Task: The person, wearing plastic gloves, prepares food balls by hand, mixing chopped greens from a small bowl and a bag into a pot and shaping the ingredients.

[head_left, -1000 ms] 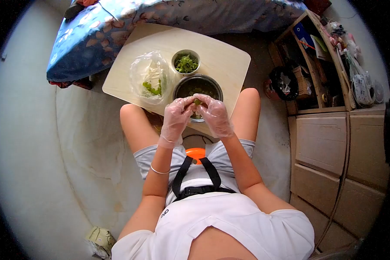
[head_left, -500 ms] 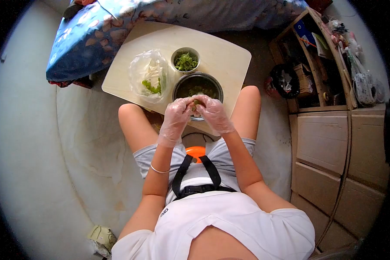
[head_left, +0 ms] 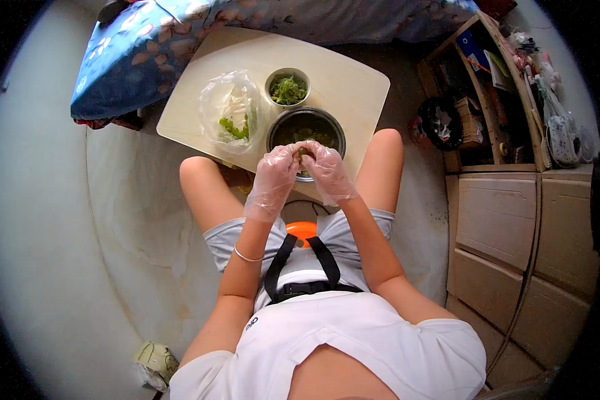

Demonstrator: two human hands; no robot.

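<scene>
Sat at a low cream table with rounded corners (head_left: 360,80), leaning over the near end. Held the left hand (head_left: 273,175) and the right hand (head_left: 328,172), both gloved in thin clear plastic, close together above the near side of a round dark-bottomed metal pot (head_left: 343,133). Had fingers and thumbs of both hands closed in a pinch on a small greenish piece (head_left: 306,153), mostly hidden by the gloves and too small to identify. Saw more greenish bits inside the pot, blurred below the wrists.

Saw, just beyond the pot, a small round pale bowl (head_left: 269,81) of leafy greens (head_left: 289,91), and to its left an open clear plastic bag (head_left: 210,100) with something white and bright green pieces (head_left: 233,128) inside. Wore a pale thin bracelet (head_left: 248,258) on the left forearm and grey shorts (head_left: 223,237). Noticed an orange rounded object (head_left: 301,231) between the thighs, and a blue floral cloth (head_left: 127,63) past the table.
</scene>
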